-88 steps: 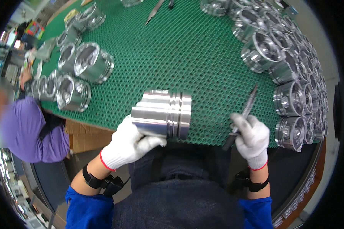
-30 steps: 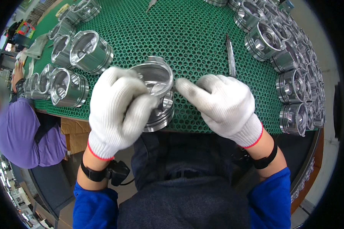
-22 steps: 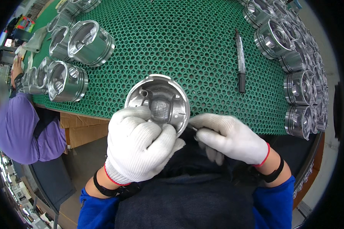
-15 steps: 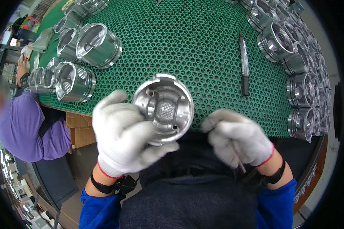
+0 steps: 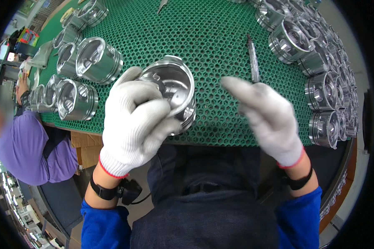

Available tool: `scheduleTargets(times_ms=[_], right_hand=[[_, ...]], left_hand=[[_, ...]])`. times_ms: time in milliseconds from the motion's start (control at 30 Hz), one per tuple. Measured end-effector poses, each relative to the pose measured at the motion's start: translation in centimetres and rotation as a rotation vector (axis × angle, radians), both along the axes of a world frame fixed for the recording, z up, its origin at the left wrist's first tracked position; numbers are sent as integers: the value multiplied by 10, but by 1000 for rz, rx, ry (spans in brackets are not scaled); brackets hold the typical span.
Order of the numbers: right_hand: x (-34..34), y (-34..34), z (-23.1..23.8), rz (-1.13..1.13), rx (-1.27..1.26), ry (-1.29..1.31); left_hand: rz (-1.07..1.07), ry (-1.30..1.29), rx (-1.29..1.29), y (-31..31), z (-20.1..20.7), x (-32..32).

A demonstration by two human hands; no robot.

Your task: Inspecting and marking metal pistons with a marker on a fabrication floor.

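Observation:
My left hand (image 5: 135, 120), in a white knitted glove with a red cuff, grips a shiny metal piston (image 5: 187, 83) over the near edge of the green mat. The piston's hollow side is tilted up, and my fingers cover its left part. My gloved right hand (image 5: 272, 116) is apart from it, to the right, smeared by motion. Its fingers point up and left; whether anything is in them cannot be made out. Just beyond that hand lies a slim dark marker pen (image 5: 253, 60), its near end hidden behind the glove.
The green perforated mat (image 5: 212, 45) covers the table. Several pistons (image 5: 97, 62) stand at the left, and dense rows of pistons (image 5: 320, 93) line the right side. A pointed metal piece (image 5: 162, 5) lies at the far edge. A person in purple (image 5: 33, 145) sits at the left.
The piston has been tilted and moved slightly up and left with my left hand. My right hand has swung up toward the pen; the thin rod seen in it before no longer shows.

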State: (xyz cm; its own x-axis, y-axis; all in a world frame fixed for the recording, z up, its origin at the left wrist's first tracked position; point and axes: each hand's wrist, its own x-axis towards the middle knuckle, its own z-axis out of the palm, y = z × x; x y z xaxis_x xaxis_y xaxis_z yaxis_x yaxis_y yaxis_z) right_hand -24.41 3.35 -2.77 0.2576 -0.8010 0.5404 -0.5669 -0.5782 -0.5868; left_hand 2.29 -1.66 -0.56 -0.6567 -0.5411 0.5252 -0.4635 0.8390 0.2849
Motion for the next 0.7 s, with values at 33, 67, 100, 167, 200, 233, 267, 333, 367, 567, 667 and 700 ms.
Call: scheduleTargets(times_ms=[33,67,100,167,200,233,267,333,367,567,667,700], right_hand=[[3,3,10,-130,8,300],[3,0,11,-141,-17,481],[3,-2,9,-114,-65,516],[6,-5,6,-90,-105,551],[11,-8,6,-108,-143,553],[15,-9,6,-126,-180,555],[18,-3,6,-124,-168,551],[27,10,14,-137,135,552],[29,14,22,-138,415,604],[-4,8,29,-106,1141,-286],[-12,21,17,-229,1126,-390],[-13,22,16,-217,1113,-421]], left_hand=[[-25,12,-45,-6,0,-5],[-38,25,-52,-9,2,-9],[-11,29,-19,-7,4,-12],[26,65,12,-6,2,-17],[26,61,20,-3,1,-16],[25,36,15,3,1,-14],[23,9,11,10,0,-12],[7,-26,-19,24,-1,-15],[27,-89,7,33,-5,-19],[-99,-33,112,18,3,-8],[302,-347,166,34,5,9],[306,-365,247,47,4,17]])
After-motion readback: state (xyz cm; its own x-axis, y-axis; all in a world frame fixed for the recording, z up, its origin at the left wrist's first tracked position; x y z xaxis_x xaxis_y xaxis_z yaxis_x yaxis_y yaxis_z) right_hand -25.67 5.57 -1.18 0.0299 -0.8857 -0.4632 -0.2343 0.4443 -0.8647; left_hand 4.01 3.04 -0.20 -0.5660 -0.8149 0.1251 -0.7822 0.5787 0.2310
